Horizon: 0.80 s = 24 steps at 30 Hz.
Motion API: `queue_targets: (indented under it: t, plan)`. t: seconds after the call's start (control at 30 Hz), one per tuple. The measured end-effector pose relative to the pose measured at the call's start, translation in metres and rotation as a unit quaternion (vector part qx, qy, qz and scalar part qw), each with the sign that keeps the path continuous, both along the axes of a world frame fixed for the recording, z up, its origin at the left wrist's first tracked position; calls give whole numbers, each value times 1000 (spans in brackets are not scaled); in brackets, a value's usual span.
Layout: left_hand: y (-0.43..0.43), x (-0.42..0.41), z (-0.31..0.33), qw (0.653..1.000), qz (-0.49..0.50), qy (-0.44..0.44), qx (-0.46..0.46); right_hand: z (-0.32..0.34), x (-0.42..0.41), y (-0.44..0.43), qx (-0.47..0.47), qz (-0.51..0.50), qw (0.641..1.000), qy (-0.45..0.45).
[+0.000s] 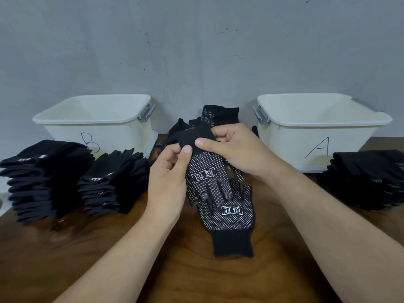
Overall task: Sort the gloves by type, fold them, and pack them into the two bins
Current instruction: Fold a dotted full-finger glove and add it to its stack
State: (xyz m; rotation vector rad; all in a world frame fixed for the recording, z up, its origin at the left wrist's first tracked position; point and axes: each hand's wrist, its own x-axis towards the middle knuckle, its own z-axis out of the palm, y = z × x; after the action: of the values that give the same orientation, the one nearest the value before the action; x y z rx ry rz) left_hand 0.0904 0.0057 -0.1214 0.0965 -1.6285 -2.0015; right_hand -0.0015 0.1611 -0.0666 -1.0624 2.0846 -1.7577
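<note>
Held glove: a black dotted glove (204,171) hangs cuff-up, pinched at its cuff between both hands, above a second one on the surface.
Flat glove: its match, the dotted glove lying flat (229,217), rests fingers away from the person, cuff nearest them, directly under the held glove.
Left hand (169,171): thumb and fingers pressed onto the cuff's left edge.
Right hand (236,147): thumb and forefinger pinching the cuff's right edge, other fingers curled behind.
Loose pile (209,119): unsorted gloves heaped just beyond the held glove, against the wall.
Bin B (98,123): left of the held glove, apparently empty.
Bin A (317,125): right of the held glove, apparently empty too.
Left stacks (72,178): two piles of folded plain black gloves, left of the held glove, before bin B.
Right stack (369,178): folded dotted gloves, right of it, before bin A.
Progress: sorting and folding look mostly done; a small pile remains, and packing has not begun.
</note>
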Motion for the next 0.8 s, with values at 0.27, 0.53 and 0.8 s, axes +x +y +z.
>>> queue_targets:
  t: [0.27, 0.53, 0.8]
  plan:
    - [-1, 8, 11, 984, 149, 27, -97, -3, 2, -9, -31, -30, 997, 67]
    - [-6, 10, 8, 986, 119, 32, -108, -3, -9, -12, -57, -37, 997, 35]
    - [-20, 0, -7, 981, 157, -24, -112, -5, -15, -2, -43, -43, 997, -57]
